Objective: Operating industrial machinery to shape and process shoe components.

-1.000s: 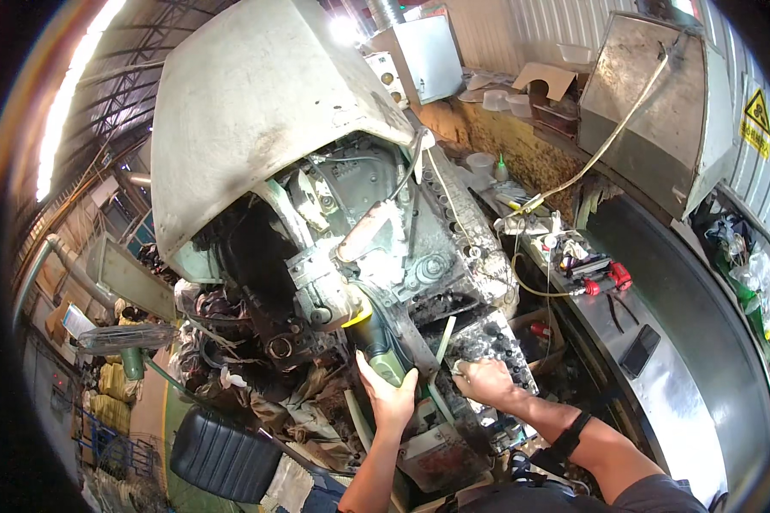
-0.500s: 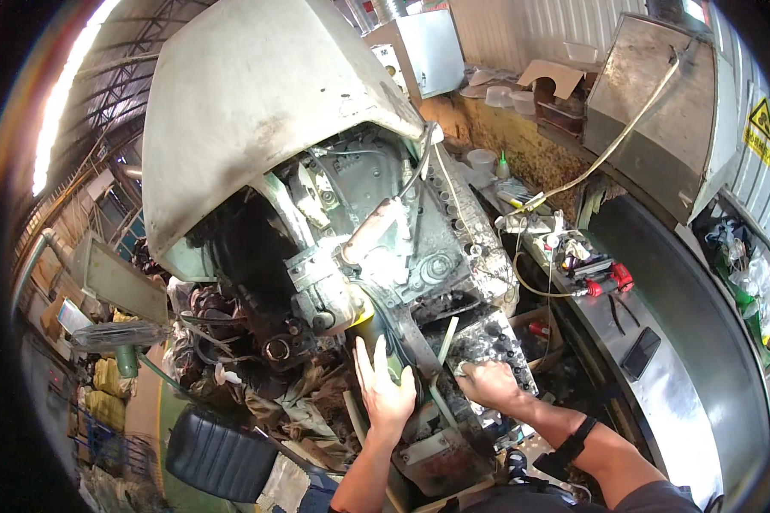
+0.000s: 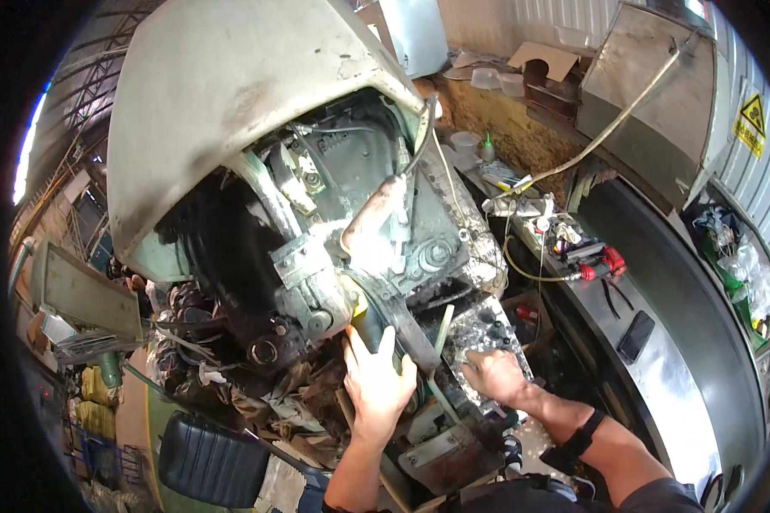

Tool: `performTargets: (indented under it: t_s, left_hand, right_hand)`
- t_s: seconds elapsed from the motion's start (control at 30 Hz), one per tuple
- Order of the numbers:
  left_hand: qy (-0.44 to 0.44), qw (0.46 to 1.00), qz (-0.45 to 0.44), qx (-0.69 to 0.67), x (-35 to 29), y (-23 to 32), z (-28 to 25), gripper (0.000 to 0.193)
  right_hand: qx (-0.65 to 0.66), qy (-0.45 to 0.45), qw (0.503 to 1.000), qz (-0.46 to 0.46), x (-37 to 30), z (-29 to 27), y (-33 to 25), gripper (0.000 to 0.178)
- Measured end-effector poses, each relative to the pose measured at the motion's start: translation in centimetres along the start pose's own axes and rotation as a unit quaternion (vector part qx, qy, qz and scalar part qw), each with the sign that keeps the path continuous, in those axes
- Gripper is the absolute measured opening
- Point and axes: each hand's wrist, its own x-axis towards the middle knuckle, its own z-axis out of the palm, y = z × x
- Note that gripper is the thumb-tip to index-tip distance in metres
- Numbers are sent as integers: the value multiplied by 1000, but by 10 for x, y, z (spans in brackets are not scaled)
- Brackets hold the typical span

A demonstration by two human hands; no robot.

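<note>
My left hand [image 3: 375, 385] is raised with its fingers spread, close against a dark cylinder [image 3: 369, 328] that hangs below a yellow collar [image 3: 356, 299] on the machine. The fingertips reach up to the collar; whether they press on it I cannot tell. My right hand [image 3: 496, 376] is closed in a fist over a dirty metal plate [image 3: 477, 327] dotted with dark knobs or holes. Whatever lies inside that fist is hidden. Beside it a pale green bar [image 3: 443, 330] slants upward. A bright light glares on a brownish tube [image 3: 373, 215] above the collar.
The big pale machine hood [image 3: 257, 111] leans over the greasy machine body. To the right, a metal bench [image 3: 659, 385] carries a black phone [image 3: 637, 335] and a red tool [image 3: 606, 264] with a hose. A black seat [image 3: 212, 460] stands at lower left, near crumpled rags.
The view has shifted, so the machine sits further left. My left hand has moved up toward the yellow collar and its fingers have spread. My right fist stays over the metal plate.
</note>
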Motion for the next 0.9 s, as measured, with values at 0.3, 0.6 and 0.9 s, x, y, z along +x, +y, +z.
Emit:
performTargets:
  t_s: [0.3, 0.6, 0.9]
  left_hand:
    - [126, 783, -159, -588, -43, -92, 32, 29]
    - [127, 712, -231, -651, -62, -122, 32, 27]
    - [112, 710, -235, -654, -59, -110, 28, 26]
  right_hand:
    - [6, 76, 997, -14, 12, 7, -38, 42]
    - [7, 12, 999, -53, 32, 35, -139, 94]
    - [18, 65, 996, -50, 32, 40, -140, 76]
